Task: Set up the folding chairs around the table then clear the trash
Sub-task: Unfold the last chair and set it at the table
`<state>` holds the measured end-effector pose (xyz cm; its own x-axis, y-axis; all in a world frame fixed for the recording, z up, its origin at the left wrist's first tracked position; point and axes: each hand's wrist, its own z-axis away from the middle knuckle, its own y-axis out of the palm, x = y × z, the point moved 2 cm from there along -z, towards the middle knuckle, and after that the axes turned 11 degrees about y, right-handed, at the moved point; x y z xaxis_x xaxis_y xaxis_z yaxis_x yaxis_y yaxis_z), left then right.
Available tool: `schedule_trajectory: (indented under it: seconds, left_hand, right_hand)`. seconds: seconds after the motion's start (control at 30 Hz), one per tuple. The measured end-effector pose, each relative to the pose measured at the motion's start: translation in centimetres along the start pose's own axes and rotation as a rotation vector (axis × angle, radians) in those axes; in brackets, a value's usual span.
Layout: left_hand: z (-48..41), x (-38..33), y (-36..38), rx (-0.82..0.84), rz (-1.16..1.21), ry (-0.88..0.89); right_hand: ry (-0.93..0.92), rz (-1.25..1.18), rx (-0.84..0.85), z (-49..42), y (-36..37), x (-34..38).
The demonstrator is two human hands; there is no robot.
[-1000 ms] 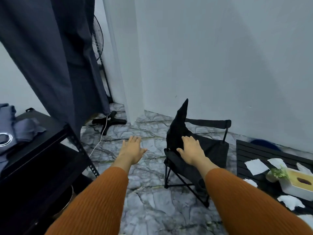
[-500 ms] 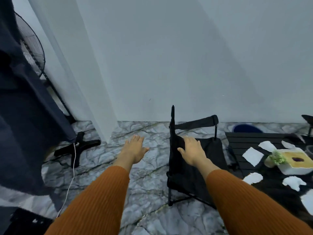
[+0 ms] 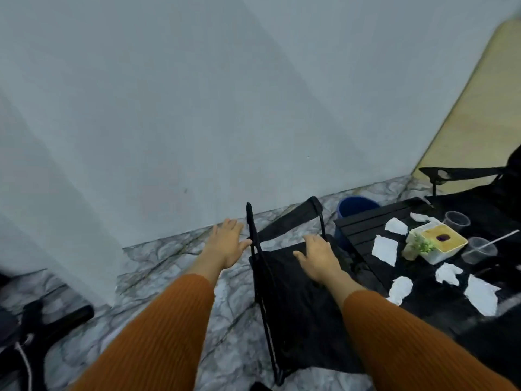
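Dim, even light; soft motion blur; edges bowed.

no readable text, labels or numbers anywhere

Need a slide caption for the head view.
Both open hands, left hand and right hand, reach over a black folding chair beside the paper-littered black table.
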<state>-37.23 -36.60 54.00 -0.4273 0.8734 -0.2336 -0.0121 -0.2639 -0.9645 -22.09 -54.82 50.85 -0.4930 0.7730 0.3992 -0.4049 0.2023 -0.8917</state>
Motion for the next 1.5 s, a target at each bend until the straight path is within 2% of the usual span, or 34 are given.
schedule_trajectory:
  seconds: [0.3,0.57,0.73,1.03,1.13,1.23,1.3,1.33,1.4,1.5]
  left_hand:
    - [-15.6,2.0,-2.2,0.096,-0.068,0.248]
    - [-24.6,1.6,-1.0,0.151,-0.106,0.507]
    - [-27.3,0.9,0.6,0.238,-0.110,0.688]
    - [-24.9,2.3,1.6,0.455,-0.083,1.000]
    - [-24.5,4.1,1.5,0.684,-0.083,1.062]
    - [-26.4,7.4,1.3,0.833,-0.321,1.029]
    - [-27.7,9.7,1.5,0.808,-0.464,1.014]
    - [-28.1,10.5,1.8,0.778,-0.470,1.024]
    - [-28.5,11.6,2.8,0.703,-0.405,1.030]
    - [-29.0,12.5,3.9,0.567,-0.350,1.038]
  right_hand:
    - [0.237,-0.090,-0.085,-9.4,-2.0,0.1]
    - [0.554,-0.236,-0.129,-10.0,-1.0,-2.2]
    - [0.767,-0.306,-0.186,-7.4,1.0,-1.0]
    - [1.029,-0.263,-0.223,-1.3,6.3,7.6]
    - [1.106,-0.241,-0.124,1.5,8.4,8.8]
    - [1.268,-0.182,0.065,5.6,10.9,8.2]
    - [1.316,-0.146,0.115,7.8,12.2,7.9]
    - [1.323,-0.154,0.069,8.4,12.8,7.8]
    - [1.333,-0.171,-0.070,8.7,13.6,7.8]
    - [1.377,-0.102,-0.095,7.8,13.9,7.3]
